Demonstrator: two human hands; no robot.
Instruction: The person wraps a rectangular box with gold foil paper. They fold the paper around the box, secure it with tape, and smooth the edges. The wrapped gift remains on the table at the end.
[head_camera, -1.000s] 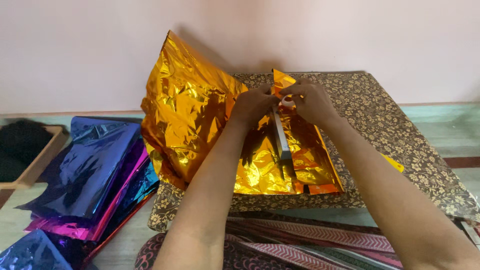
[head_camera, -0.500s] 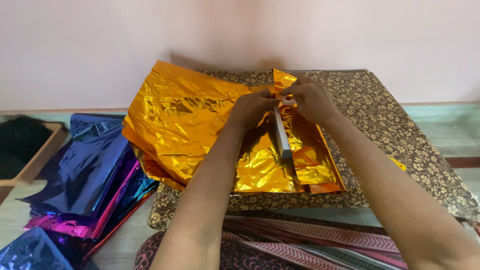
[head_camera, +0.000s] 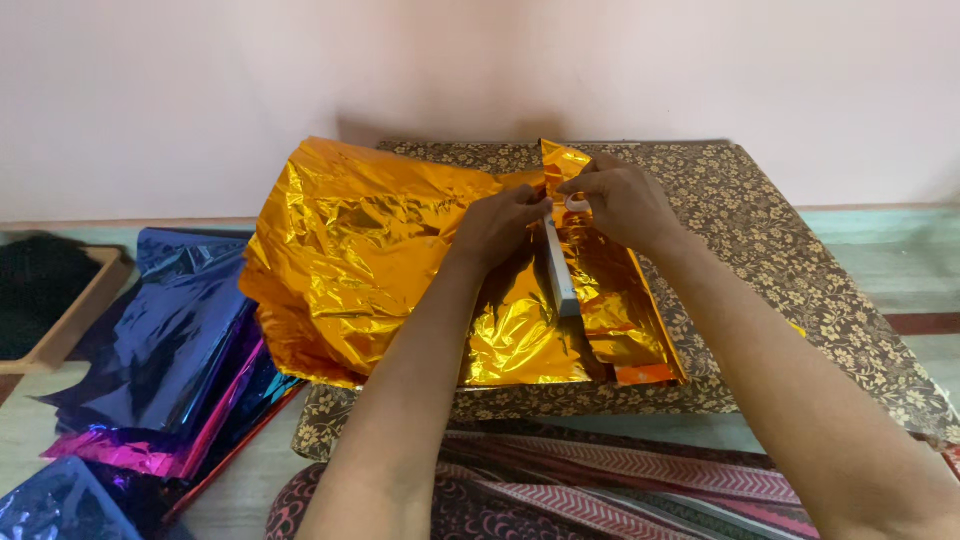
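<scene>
Both hands on gold foil sheet, grey bar under the fold.

Left hand (head_camera: 497, 226) pinches the gold foil sheet (head_camera: 370, 250) near its top fold, fingers closed on foil. Right hand (head_camera: 620, 203) grips the folded strip of the same foil at the far edge, thumb and fingers tight on it (a small white roll, likely tape, sits at the thumb; can't tell more). Grey flat bar (head_camera: 560, 265) lies lengthwise on the foil, just below both hands, touching the foil. All on a floral-patterned board (head_camera: 800, 270); foil covers its left half and overhangs the left edge. Blue and pink foil sheets (head_camera: 170, 340) piled off the board's left side, wooden tray (head_camera: 70, 320) beyond them.
</scene>
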